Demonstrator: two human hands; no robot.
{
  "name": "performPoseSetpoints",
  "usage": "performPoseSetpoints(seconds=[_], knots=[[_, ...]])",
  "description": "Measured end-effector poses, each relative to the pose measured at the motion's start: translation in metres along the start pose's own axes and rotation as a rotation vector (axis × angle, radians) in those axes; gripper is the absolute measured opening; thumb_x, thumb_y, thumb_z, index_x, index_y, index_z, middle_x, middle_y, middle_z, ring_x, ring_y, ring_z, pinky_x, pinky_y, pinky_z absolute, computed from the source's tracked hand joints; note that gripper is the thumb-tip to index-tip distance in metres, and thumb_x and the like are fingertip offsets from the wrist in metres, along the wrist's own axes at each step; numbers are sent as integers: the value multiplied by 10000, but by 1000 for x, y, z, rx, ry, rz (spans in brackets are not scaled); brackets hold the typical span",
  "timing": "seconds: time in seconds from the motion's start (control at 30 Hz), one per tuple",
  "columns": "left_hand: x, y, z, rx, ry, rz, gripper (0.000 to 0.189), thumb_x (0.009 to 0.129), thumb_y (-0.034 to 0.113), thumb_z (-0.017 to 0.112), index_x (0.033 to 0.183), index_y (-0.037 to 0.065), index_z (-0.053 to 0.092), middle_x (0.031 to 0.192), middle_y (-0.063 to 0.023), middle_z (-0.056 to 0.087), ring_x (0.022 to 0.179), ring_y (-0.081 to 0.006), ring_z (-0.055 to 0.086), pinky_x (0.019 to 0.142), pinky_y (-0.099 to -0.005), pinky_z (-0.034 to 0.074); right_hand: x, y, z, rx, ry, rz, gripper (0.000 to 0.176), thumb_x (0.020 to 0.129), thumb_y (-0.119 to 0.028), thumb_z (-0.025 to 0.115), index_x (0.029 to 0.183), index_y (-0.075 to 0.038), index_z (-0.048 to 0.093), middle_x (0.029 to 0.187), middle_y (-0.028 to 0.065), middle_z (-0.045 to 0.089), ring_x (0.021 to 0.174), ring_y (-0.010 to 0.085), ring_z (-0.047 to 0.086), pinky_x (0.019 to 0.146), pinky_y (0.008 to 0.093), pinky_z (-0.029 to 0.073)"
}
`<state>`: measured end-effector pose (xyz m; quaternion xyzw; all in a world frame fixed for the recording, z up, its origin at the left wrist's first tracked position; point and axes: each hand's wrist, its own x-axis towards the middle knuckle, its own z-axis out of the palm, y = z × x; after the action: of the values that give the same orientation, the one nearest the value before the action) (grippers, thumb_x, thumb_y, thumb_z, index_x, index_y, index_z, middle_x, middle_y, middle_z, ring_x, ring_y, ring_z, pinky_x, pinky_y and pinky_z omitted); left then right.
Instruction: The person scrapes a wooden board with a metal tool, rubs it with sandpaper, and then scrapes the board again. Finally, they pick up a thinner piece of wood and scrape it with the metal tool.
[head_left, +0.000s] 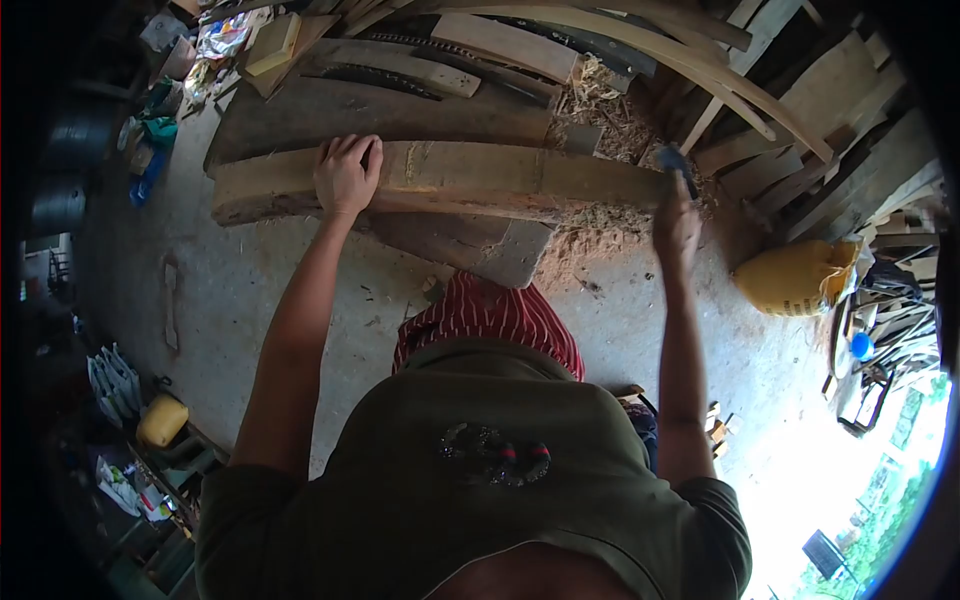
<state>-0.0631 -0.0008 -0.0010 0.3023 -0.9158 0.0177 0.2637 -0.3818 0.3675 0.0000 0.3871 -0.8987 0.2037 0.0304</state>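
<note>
A long, thick wooden beam [470,178] lies crosswise in front of me, over other boards. My left hand [347,175] grips it left of its middle, fingers curled over the far edge. By the beam's right end, my right hand [677,228] is closed around the handle of a short hand tool [675,162] with a dark bluish head, blurred here. The tool's head overlaps the end of the beam in this view. Beneath the beam, a flat board [470,240] juts toward my knees.
Wood shavings [605,105] and sawdust [590,252] lie around the beam's right half. Curved planks [510,45] are stacked beyond it, with more boards [850,150] at right. A yellow sack [790,278] sits on the right of the concrete floor [225,300]. Another yellow container [163,420] is at lower left.
</note>
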Motion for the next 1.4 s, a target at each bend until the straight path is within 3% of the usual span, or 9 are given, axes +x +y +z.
performPoseSetpoints(seconds=[0.3, 0.47, 0.7, 0.8, 0.93, 1.1, 1.17, 1.23, 1.4], knots=[[-2, 0, -3, -18, 34, -11, 228, 926, 301, 587, 919, 129, 735, 892, -23, 695, 855, -249, 634, 895, -385, 476, -4, 2, 54, -95, 374, -297, 545, 990, -147, 446, 1507, -23, 321, 1547, 182, 371, 1407, 296, 409, 1200, 435, 298], [-6, 1, -3, -48, 105, 8, 233, 935, 293, 574, 890, 127, 731, 847, -21, 681, 816, -241, 626, 874, -389, 479, -33, -193, 78, -20, -103, -440, 624, 895, 1, 358, 1516, -50, 331, 1595, 152, 298, 1491, 266, 249, 1237, 406, 188], [-5, -1, -5, -65, 97, -24, 244, 960, 277, 547, 919, 116, 726, 864, -30, 686, 831, -243, 633, 871, -402, 486, 5, -5, 43, -222, 91, -80, 533, 977, -104, 436, 1497, -30, 346, 1555, 180, 357, 1428, 305, 371, 1211, 414, 274], [-7, -5, -1, -81, 119, 8, 240, 966, 274, 541, 961, 116, 722, 876, -43, 677, 833, -261, 627, 875, -416, 489, 14, -21, 75, -372, 376, -327, 533, 968, -96, 486, 1484, -29, 368, 1541, 198, 371, 1402, 313, 412, 1185, 422, 327], [-7, 0, -12, -151, 110, -100, 298, 999, 293, 503, 1187, 123, 660, 1050, -80, 656, 967, -294, 592, 910, -423, 477, -7, -212, 112, 243, 207, -464, 568, 1015, -246, 267, 1550, -58, 234, 1621, 66, 265, 1497, 221, 236, 1241, 380, 160], [-12, -35, -27, -444, 324, -216, 277, 952, 213, 576, 1212, 137, 637, 1201, -84, 602, 1061, -298, 545, 940, -420, 448, -5, -261, 102, -64, -115, -690, 555, 921, -7, 400, 1476, 0, 396, 1533, 179, 400, 1430, 296, 374, 1190, 392, 297], [-32, -79, -46, -88, 411, -320, 301, 946, 230, 586, 1239, 175, 630, 1229, -82, 589, 1077, -308, 536, 975, -455, 413, 9, -166, 110, -1315, 197, -788, 561, 913, -7, 423, 1472, 26, 388, 1508, 200, 427, 1417, 317, 390, 1187, 397, 302], [-60, -130, -63, 156, 483, -472, 318, 939, 256, 596, 1254, 227, 635, 1262, -90, 586, 1093, -318, 534, 1009, -479, 380, 16, -147, 77, -148, 72, -362, 543, 919, -24, 445, 1457, 40, 404, 1492, 216, 442, 1407, 339, 399, 1182, 409, 308], [-112, -229, -46, 30, 420, -956, 477, 953, 419, 586, 1347, 152, 550, 1268, -207, 574, 1156, -388, 526, 1004, -507, 396, 18, -186, 127, -160, 104, -402, 499, 972, -107, 401, 1458, 5, 411, 1520, 208, 406, 1433, 320, 363, 1187, 406, 318]])
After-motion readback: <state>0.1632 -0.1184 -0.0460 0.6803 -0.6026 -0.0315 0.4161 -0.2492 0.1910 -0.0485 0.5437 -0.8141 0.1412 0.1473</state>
